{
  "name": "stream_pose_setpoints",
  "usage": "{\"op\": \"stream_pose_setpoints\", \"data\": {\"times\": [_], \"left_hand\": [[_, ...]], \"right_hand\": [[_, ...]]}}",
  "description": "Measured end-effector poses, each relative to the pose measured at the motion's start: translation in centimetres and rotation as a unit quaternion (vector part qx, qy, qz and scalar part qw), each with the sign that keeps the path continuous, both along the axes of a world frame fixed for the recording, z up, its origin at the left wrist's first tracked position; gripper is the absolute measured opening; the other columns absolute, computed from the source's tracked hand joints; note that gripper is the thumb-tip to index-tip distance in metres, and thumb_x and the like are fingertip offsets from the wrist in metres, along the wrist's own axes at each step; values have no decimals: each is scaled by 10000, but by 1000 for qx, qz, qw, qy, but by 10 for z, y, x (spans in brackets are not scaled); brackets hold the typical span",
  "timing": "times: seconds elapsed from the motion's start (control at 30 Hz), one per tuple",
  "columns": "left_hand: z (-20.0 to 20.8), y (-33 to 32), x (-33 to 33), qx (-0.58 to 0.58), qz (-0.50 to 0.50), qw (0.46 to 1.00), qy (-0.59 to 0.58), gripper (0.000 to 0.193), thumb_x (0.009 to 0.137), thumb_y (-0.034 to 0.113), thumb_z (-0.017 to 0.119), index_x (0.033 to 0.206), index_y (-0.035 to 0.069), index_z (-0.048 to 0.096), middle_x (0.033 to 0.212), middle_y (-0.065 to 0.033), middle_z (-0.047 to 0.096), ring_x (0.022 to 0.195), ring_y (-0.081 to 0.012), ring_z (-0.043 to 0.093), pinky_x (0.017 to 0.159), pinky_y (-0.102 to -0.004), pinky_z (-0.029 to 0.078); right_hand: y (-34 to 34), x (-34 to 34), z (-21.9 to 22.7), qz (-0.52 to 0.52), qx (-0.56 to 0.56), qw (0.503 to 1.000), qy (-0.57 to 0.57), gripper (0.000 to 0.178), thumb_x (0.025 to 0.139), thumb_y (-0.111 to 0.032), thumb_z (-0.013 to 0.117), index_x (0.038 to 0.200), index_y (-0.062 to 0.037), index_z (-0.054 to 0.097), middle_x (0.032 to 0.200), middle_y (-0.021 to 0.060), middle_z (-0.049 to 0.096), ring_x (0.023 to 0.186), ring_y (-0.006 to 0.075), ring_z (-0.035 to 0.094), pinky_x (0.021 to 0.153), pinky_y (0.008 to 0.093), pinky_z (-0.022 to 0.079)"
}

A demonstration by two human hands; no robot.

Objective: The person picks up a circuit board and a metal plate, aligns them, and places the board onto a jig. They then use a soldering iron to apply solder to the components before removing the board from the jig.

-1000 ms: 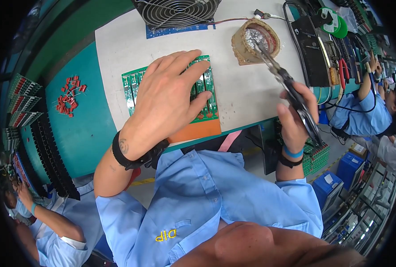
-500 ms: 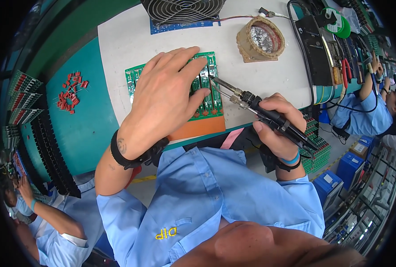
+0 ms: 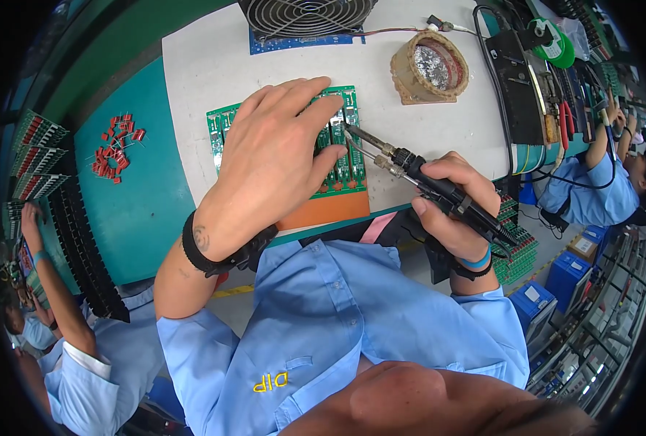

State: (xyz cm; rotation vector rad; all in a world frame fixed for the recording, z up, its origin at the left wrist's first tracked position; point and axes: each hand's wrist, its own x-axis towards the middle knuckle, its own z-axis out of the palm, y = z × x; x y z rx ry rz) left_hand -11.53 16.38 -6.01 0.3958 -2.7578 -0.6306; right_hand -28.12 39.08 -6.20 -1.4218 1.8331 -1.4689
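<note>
My left hand [image 3: 268, 149] lies with its fingers stretched over a panel of narrow green circuit boards [image 3: 351, 161], hiding much of it. The thumb and forefinger are apart near the panel's right part. In my right hand [image 3: 477, 187] is a black soldering iron [image 3: 450, 196] with a thin metal tube beside its tip. Its tip points left and meets the panel's right part, just beyond my left fingertips; whether it touches a joint is too small to tell. An orange sheet [image 3: 330, 211] shows under the panel's near edge.
White paper [image 3: 185, 80] covers part of the teal bench. Behind the panel stands a fan [image 3: 308, 16]; a round pot of silvery metal [image 3: 433, 67] is far right. Loose red components [image 3: 112, 156] lie left. A tool holder [image 3: 515, 87] borders the right. Co-workers sit on both sides.
The co-worker at the left has reached an arm forward to the stacked boards. The whole view has shifted slightly; my hands and the iron keep nearly the same place on the panel.
</note>
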Motion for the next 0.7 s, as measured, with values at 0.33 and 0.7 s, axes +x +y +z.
{"op": "stream_pose_setpoints", "data": {"times": [0.33, 0.7], "left_hand": [[-1, -1, 0, 10, 3, 1000, 2, 493, 836, 186, 845, 1290, 55, 705, 1408, -130, 668, 1293, -359, 617, 1126, -468, 459], [4, -5, 4, -15, 1, 1000, 14, 507, 831, 183, 851, 1300, 59, 703, 1427, -129, 661, 1330, -356, 604, 1136, -470, 447]], "right_hand": [[8, 0, 3, -15, -17, 1000, 10, 401, 817, -43, 820, 1172, 61, 665, 868, 134, 678, 785, 210, 633, 719, 321, 484], [5, 11, -5, -8, -38, 998, -48, 406, 778, 5, 824, 1161, 36, 693, 922, 143, 710, 769, 186, 645, 701, 302, 497]]}}
